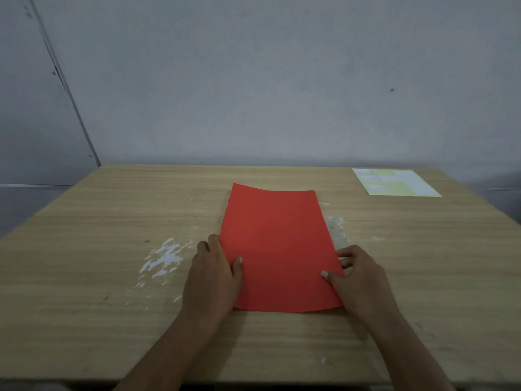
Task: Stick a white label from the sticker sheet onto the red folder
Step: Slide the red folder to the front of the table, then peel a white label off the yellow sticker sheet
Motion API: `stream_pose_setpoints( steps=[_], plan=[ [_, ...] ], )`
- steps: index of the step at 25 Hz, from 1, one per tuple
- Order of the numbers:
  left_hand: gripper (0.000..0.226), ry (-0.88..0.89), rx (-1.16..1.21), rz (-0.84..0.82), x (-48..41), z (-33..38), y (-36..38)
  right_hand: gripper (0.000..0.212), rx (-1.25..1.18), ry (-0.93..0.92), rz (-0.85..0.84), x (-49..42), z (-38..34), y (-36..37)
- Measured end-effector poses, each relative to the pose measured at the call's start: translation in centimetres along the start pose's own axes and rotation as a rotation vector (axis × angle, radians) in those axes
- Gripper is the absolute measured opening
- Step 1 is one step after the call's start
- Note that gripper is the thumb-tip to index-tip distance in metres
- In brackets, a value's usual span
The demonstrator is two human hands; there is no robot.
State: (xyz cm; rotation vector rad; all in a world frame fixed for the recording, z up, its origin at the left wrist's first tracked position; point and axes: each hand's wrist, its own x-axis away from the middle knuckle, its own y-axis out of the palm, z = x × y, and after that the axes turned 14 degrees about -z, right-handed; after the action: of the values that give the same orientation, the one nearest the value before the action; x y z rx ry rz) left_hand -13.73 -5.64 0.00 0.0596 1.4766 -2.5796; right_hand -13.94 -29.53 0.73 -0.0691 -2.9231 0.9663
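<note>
The red folder lies flat in the middle of the wooden table, its long side running away from me. My left hand grips its left edge, thumb on top and fingers along the side. On the right edge, my right hand pinches the folder with its thumb on the red surface. The sticker sheet, pale yellow-green with several white labels, rests flat at the far right of the table, well away from both hands.
The wooden table has white scuffed patches left of the folder and a smaller one at its right. A grey wall stands behind the far edge. The table's near edge runs just below my forearms.
</note>
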Motion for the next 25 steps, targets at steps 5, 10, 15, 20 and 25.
stream_pose_setpoints(
  steps=[5,10,15,20,25],
  plan=[
    [0.049,-0.017,-0.063,-0.026,0.1,0.1,-0.1,0.033,0.002,0.023,-0.003,0.0,-0.2,-0.1],
    [0.052,-0.032,-0.328,0.039,0.2,0.2,-0.5,0.037,0.285,-0.025,0.072,0.5,-0.5,0.3],
    [0.066,0.300,-0.338,-0.067,-0.2,1.2,0.9,0.062,0.468,-0.207,-0.014,-0.2,-0.7,3.0],
    [0.074,0.319,-0.399,-0.207,-0.2,0.6,2.8,0.069,0.578,-0.176,-0.140,-1.3,0.9,4.9],
    [0.073,0.328,-0.406,-0.204,-0.1,0.5,3.0,0.070,0.601,-0.176,-0.130,-1.6,1.3,5.1]
  ],
)
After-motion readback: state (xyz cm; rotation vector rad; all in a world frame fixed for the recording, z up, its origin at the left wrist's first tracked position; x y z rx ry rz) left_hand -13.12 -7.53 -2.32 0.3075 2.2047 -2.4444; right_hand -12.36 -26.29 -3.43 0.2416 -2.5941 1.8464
